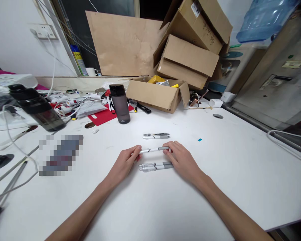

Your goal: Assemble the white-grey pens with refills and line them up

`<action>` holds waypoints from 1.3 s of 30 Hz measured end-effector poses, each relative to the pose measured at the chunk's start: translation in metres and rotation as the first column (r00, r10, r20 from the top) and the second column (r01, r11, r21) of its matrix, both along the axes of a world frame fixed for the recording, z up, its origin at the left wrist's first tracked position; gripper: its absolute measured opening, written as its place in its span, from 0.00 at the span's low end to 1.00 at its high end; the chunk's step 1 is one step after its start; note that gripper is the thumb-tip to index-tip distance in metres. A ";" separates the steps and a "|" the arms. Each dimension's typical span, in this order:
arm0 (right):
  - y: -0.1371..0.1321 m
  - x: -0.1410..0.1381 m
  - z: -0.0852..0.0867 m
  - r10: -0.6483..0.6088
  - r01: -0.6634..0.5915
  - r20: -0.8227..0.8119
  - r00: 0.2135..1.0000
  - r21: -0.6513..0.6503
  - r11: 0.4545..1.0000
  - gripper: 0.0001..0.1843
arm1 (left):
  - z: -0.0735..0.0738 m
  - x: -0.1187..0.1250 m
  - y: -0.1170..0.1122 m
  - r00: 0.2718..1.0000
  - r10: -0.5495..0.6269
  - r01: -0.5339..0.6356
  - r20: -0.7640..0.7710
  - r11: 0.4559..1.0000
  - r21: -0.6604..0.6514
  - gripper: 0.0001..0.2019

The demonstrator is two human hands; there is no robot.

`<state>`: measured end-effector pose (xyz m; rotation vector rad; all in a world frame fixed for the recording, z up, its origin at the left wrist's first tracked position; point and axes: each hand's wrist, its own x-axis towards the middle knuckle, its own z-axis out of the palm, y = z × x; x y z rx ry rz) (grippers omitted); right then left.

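Observation:
A white and grey pen (152, 150) lies level between my two hands, just over the white table. My left hand (129, 157) pinches its white end with thumb and fingers. Around its grey end the fingers of my right hand (178, 154) are closed. Beyond it, a black pen (156, 134) and another white and grey pen (156, 137) lie side by side on the table. Nearer to me, several white and grey pens (155, 166) lie together, some seemingly in clear wrapping. Their right ends reach up to my right hand and are partly hidden.
A dark water bottle (119, 104) stands behind the pens, beside a red sheet (102, 115). At the back sits an open cardboard box (153, 95) with a remote control (143, 108) in front. Another bottle (37, 108) and cables are at left. A blue scrap (200, 140) lies right.

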<state>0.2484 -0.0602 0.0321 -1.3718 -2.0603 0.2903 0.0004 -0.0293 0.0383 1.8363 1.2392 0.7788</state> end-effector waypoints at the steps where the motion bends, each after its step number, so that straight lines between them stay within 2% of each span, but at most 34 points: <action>1: 0.000 0.000 0.001 -0.003 0.003 -0.028 1.000 -0.021 1.000 0.11 | 0.001 0.000 0.000 1.000 0.001 -0.001 0.004 1.000 0.002 0.26; 5: -0.001 0.000 0.003 -0.002 -0.004 -0.114 0.993 -0.057 0.998 0.13 | 0.001 -0.001 0.001 1.000 -0.003 0.003 0.007 1.000 0.010 0.26; 9: -0.001 0.000 0.003 0.014 -0.022 -0.197 0.980 -0.040 0.999 0.06 | 0.001 -0.002 0.002 1.000 -0.016 0.016 -0.003 1.000 0.019 0.26; 12: -0.002 -0.001 0.003 0.001 -0.030 -0.248 0.969 -0.113 0.993 0.07 | 0.001 -0.002 0.002 1.000 -0.027 0.028 -0.013 0.999 0.019 0.27; 15: -0.003 -0.002 0.004 -0.009 -0.041 -0.266 0.964 -0.182 0.982 0.14 | 0.000 -0.002 0.002 0.999 -0.029 0.030 -0.017 0.999 0.018 0.27; 17: -0.004 -0.003 0.005 0.000 -0.049 -0.285 0.959 -0.163 0.985 0.14 | 0.000 -0.002 0.002 0.999 -0.030 0.030 -0.014 0.999 0.017 0.27; 21: -0.004 -0.003 0.008 0.051 -0.075 -0.331 0.942 -0.061 0.995 0.08 | 0.000 -0.002 0.002 1.000 -0.026 0.027 -0.015 0.999 0.026 0.27; 26: -0.003 -0.002 0.006 -0.023 -0.047 -0.371 0.928 -0.179 0.983 0.15 | 0.000 -0.001 0.002 0.999 -0.040 0.040 -0.019 0.999 0.028 0.28; 28: -0.003 -0.001 0.006 -0.037 -0.036 -0.369 0.929 -0.190 0.981 0.17 | 0.000 -0.001 0.002 0.999 -0.041 0.041 -0.018 0.999 0.024 0.27; 32: -0.003 -0.001 0.010 0.034 -0.050 -0.375 0.927 -0.033 0.998 0.07 | 0.000 -0.001 0.002 0.999 -0.035 0.036 -0.010 0.999 0.018 0.27; 34: -0.003 -0.001 0.012 0.059 -0.049 -0.368 0.928 0.036 0.998 0.11 | 0.000 -0.001 0.002 1.000 -0.031 0.031 -0.006 0.999 0.016 0.27; 36: -0.003 -0.002 0.013 0.043 -0.046 -0.379 0.924 0.003 0.999 0.12 | 0.001 -0.001 0.001 1.000 -0.027 0.027 -0.007 0.999 0.021 0.27; 39: -0.004 -0.002 0.013 -0.003 -0.060 -0.415 0.910 -0.139 0.989 0.10 | 0.001 -0.001 0.001 1.000 -0.027 0.027 -0.014 0.999 0.018 0.28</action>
